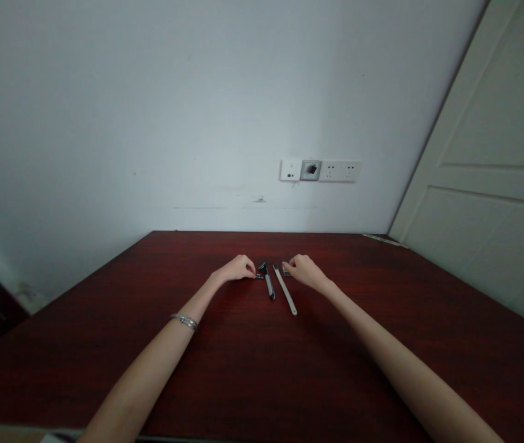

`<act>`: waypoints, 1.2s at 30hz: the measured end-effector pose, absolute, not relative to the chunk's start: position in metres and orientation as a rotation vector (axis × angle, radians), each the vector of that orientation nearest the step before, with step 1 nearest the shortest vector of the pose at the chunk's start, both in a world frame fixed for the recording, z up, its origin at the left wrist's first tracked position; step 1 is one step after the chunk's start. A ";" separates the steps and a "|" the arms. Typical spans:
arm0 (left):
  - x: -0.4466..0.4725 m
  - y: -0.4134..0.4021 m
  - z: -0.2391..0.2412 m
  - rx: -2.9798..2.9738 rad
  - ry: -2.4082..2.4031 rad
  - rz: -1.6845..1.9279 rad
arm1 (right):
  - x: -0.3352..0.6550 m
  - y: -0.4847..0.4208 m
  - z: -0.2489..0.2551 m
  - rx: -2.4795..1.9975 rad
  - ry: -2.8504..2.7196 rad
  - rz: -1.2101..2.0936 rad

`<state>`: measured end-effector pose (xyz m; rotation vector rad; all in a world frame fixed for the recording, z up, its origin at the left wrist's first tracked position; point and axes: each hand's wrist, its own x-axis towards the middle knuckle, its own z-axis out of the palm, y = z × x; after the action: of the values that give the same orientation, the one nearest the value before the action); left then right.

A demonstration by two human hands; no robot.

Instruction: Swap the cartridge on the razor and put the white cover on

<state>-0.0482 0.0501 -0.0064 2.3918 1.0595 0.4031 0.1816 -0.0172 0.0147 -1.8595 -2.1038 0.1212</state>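
On the dark red table (225, 369) lies a razor (268, 284) with a grey and black handle, its head pointing away from me. To its right is a long slim off-white handle (286, 291) with a dark far end, possibly a toothbrush. My left hand (237, 268), left of the razor, has its fingers pinched on a small dark piece (259, 276) at the tabletop. My right hand (305, 269), right of the off-white handle, has its fingers closed at a small greyish piece (286, 271), partly hidden by them. Both pieces are too small to identify.
A pale wall (197, 123) stands behind the table, with a row of sockets and switches (321, 171). A white panelled door (497, 160) is on the right. A thin light strip (384, 240) lies at the table's far right corner.
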 end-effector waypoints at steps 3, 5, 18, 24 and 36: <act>-0.048 0.051 -0.009 2.363 1.074 0.410 | 0.189 -0.013 0.014 -1.811 -2.076 0.105; -0.049 0.052 -0.011 2.326 1.093 0.409 | 0.191 -0.013 0.014 -1.792 -2.061 0.105; -0.048 0.049 -0.009 2.188 1.137 0.405 | 0.183 -0.021 0.015 -1.564 -2.180 0.213; -0.042 0.042 0.014 2.231 1.101 0.517 | 0.183 -0.018 0.015 -1.355 -2.149 0.310; -0.022 0.017 0.049 2.378 1.013 0.692 | 0.174 -0.017 0.014 -1.107 -1.833 0.890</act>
<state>-0.0224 0.0165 0.0486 2.3782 1.0134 0.6923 0.1740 -0.0167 0.0140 -1.1068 -1.8326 0.8899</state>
